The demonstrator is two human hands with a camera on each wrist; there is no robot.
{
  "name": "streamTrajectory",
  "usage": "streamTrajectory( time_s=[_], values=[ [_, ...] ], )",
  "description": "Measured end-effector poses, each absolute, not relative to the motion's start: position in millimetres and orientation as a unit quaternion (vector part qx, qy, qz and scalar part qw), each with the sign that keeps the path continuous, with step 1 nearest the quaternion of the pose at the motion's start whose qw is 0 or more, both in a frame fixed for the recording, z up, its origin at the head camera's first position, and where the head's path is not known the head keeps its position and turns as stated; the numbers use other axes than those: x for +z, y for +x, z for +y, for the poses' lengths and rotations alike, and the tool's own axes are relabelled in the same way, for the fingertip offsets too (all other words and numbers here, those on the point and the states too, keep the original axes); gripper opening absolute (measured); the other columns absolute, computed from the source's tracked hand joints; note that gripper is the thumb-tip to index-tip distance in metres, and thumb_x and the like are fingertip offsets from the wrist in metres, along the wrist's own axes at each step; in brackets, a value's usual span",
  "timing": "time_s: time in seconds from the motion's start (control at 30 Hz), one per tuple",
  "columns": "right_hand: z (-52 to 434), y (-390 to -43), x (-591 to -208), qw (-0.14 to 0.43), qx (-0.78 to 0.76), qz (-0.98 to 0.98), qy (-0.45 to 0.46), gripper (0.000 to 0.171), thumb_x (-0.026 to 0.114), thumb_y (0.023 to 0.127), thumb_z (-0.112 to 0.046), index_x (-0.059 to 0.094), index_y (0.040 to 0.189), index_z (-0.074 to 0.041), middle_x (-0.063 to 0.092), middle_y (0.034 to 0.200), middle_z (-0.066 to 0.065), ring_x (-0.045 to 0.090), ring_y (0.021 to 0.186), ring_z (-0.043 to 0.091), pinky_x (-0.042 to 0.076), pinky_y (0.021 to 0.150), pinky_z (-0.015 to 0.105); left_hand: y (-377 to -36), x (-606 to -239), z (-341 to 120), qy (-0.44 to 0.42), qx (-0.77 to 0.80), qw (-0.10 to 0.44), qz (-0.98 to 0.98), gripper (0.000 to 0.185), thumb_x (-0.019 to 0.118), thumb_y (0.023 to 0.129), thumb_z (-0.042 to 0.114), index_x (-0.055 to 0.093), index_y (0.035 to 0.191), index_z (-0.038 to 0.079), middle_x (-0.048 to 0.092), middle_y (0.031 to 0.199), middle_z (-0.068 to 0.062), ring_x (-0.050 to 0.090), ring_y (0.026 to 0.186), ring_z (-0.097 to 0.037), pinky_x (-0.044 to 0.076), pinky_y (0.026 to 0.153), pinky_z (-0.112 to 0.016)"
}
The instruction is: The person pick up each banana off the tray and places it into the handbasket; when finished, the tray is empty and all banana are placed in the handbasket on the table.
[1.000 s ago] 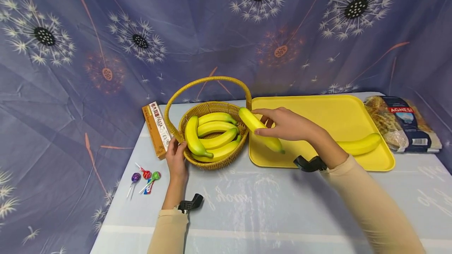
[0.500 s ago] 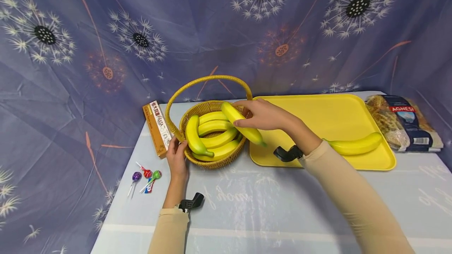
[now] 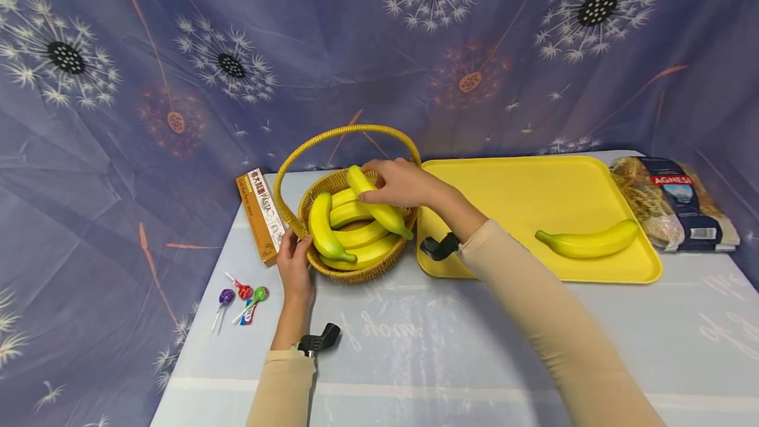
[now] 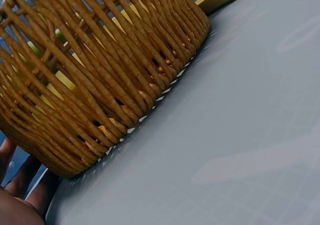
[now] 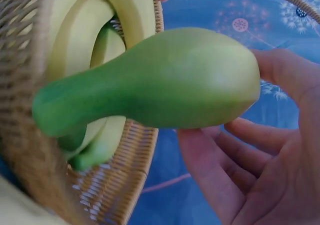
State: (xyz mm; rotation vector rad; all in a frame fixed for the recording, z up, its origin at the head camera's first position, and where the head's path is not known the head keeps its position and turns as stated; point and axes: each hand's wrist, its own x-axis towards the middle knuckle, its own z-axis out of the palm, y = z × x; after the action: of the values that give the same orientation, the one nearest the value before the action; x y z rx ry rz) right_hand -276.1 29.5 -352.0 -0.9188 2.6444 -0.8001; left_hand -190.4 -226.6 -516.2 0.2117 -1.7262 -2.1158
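Observation:
A yellow wicker basket (image 3: pixel 358 276) with a tall arched handle holds several bananas (image 3: pixel 323 226). At its left side, my left hand (image 3: pixel 295 269) grips the rim near the foot of the handle; the left wrist view shows the woven wall (image 4: pixel 115 60) and fingers (image 4: pixel 20 185) beside it. My right hand (image 3: pixel 400 183) pinches a banana (image 3: pixel 379 208) between thumb and fingers, over the right part of the basket. Seen from the right wrist, this banana (image 5: pixel 185 80) points its green stem end across the basket rim, above the other bananas.
Right of the basket lies a yellow tray (image 3: pixel 522 196) with one banana (image 3: pixel 587 240) on it. A pasta bag (image 3: pixel 676 203) sits beyond the tray. Behind my left hand is a pasta box (image 3: pixel 261 216), with several lollipops (image 3: pixel 245 292) and a small wrapped candy (image 3: pixel 248 313) nearer.
My right hand has carried the banana leftward, from above the tray's left edge to over the basket. My left hand has stayed at the basket's rim.

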Motion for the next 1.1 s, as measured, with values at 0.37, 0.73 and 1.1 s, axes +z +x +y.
streamTrajectory(
  time_s=[0.37, 0.73, 1.1],
  values=[
    [-3, -290, -360, 0.161, -0.286, 0.911, -0.249, 0.073, 0.059, 0.088, -0.054, 0.036, 0.147, -0.018, 0.063, 0.106, 0.002, 0.061, 0.086, 0.026, 0.049, 0.068, 0.036, -178, -487, -223, 0.063, -0.754, 0.184, -0.627, 0.045, 0.056, 0.094, 0.009, 0.049, 0.138, 0.002, 0.047, 0.137, -0.011, 0.045, 0.124, -0.021, 0.042, 0.098, -0.031],
    [-38, -290, -373, 0.202, -0.253, 0.926, -0.195, 0.072, 0.060, 0.090, -0.044, 0.031, 0.149, -0.014, 0.053, 0.124, 0.007, 0.060, 0.073, 0.021, 0.048, 0.061, 0.033, -191, -509, -233, 0.068, -0.761, 0.187, -0.618, 0.043, 0.058, 0.094, 0.012, 0.052, 0.137, 0.009, 0.049, 0.135, -0.007, 0.046, 0.122, -0.020, 0.042, 0.098, -0.032],
    [-52, -281, -384, 0.196, -0.207, 0.938, -0.195, 0.065, 0.060, 0.091, -0.047, 0.039, 0.143, -0.014, 0.056, 0.118, 0.005, 0.062, 0.062, 0.020, 0.049, 0.058, 0.032, -190, -512, -227, 0.063, -0.760, 0.203, -0.614, 0.040, 0.061, 0.092, 0.015, 0.056, 0.132, 0.011, 0.052, 0.131, -0.008, 0.049, 0.118, -0.023, 0.045, 0.093, -0.033]
  ],
)
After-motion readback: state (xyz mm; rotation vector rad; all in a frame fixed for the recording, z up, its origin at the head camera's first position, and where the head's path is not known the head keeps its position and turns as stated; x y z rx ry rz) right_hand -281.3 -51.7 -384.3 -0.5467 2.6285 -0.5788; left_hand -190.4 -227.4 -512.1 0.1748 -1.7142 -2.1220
